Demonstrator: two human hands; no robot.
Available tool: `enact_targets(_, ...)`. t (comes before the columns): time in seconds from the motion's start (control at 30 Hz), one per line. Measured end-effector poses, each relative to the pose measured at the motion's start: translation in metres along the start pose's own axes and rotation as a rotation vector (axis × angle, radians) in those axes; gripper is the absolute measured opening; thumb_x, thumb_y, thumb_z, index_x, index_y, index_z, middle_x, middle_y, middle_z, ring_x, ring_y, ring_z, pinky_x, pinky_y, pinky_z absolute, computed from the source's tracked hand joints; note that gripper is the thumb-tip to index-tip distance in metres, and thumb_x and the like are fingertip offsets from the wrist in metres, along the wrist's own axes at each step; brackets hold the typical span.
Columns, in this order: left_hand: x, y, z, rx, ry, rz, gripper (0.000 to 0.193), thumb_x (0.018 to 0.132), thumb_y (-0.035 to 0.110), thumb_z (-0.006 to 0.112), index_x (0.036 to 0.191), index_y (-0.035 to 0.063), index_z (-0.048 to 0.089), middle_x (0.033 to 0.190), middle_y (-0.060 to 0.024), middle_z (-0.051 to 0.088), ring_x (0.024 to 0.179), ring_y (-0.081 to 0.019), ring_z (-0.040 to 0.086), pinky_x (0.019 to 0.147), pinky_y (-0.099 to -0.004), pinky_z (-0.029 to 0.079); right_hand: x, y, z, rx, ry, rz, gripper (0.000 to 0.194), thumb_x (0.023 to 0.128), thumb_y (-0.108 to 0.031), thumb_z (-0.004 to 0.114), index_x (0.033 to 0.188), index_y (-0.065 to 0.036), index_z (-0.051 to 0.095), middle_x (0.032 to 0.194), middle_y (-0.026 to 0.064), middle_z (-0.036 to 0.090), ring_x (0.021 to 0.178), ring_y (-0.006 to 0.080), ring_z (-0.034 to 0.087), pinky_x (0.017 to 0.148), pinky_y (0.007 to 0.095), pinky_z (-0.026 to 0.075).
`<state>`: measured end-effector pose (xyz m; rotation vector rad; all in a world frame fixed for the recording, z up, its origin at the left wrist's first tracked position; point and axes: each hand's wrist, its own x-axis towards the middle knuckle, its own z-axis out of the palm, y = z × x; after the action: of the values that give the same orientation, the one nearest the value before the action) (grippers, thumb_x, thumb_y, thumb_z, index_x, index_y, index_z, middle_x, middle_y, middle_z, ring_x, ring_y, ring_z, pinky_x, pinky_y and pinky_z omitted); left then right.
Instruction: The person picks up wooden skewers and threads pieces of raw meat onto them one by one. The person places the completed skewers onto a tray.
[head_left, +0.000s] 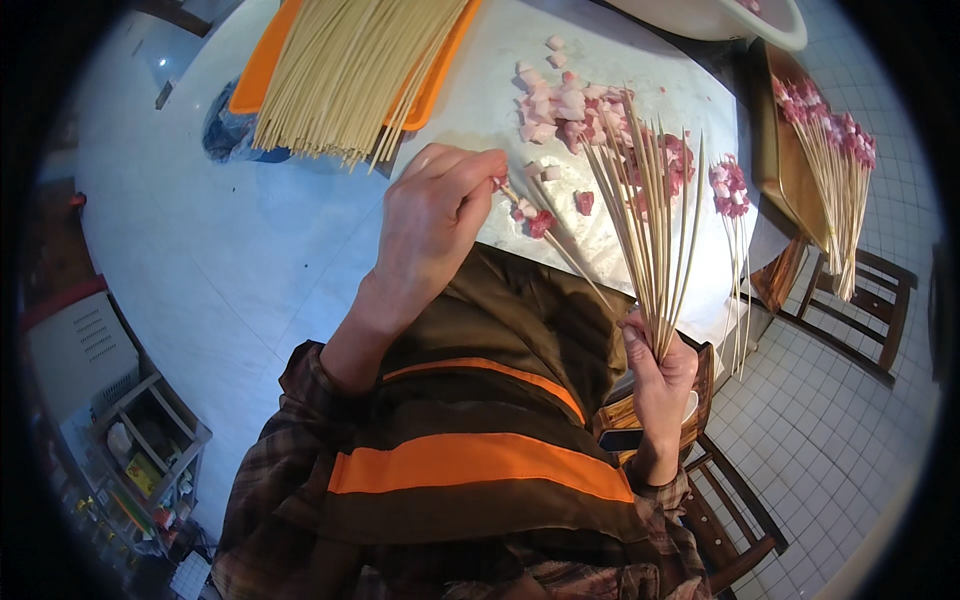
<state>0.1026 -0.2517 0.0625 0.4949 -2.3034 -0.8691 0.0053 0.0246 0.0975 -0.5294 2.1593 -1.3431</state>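
Note:
My left hand (442, 217) pinches a small piece of meat at the tip of a bamboo skewer. Farther down that skewer sit a pale cube and a red chunk of meat (541, 223). Its lower end runs to my right hand (664, 367), which grips a fanned bundle of bare bamboo skewers (646, 232), points up. Behind the bundle lies a pile of pale and red diced meat (566, 105), partly hidden by it. A loose red cube (584, 202) rests nearer me. Several finished meat skewers (730, 187) lie at the table's right edge, their sticks jutting past it.
At the far left, an orange tray (251, 86) holds a thick stack of bamboo skewers (337, 90). A white basin (780, 26) stands at the far right. Beside the table, a metal tray (772, 150) carries more meat skewers (855, 142). Wooden chairs (862, 300) stand on the tiled floor.

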Motion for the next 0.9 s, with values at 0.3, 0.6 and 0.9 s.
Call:
enact_targets(0.3,0.002,0.0,-0.001,-0.008,-0.002,-0.002,0.021,0.086,-0.003,0.066,0.105,0.0049,0.07,0.089,-0.0091,0.071,0.086,-0.0292,0.066,0.073,-0.0386,0.053,0.005,0.003,0.017,0.05,-0.048,0.022,0.016,0.098,-0.005,0.065,0.11,0.005,0.07,0.075,-0.0021,0.059,0.067,0.0045,0.049,0.059,0.0217,0.039)
enact_targets(0.6,-0.006,0.007,-0.001,-0.189,0.017,-0.241,0.042,0.087,-0.006,0.065,0.128,0.0056,0.066,0.118,-0.0118,0.069,0.096,-0.0175,0.069,0.086,-0.0293,0.055,0.008,0.009,0.025,0.313,0.006,0.097,0.017,0.098,-0.008,0.068,0.109,0.004,0.069,0.072,-0.0037,0.057,0.059,0.0031,0.043,0.053,0.0194,0.032)
enact_targets(0.9,-0.005,0.012,-0.006,0.015,-0.087,-0.167,0.037,0.088,0.003,0.068,0.125,0.0023,0.066,0.118,-0.0153,0.069,0.103,-0.0304,0.067,0.089,-0.0382,0.054,0.004,0.022,-0.043,0.19,0.353,-0.138,0.014,0.101,-0.01,0.064,0.108,0.001,0.069,0.072,-0.0009,0.058,0.061,0.0055,0.049,0.054,0.0217,0.038)
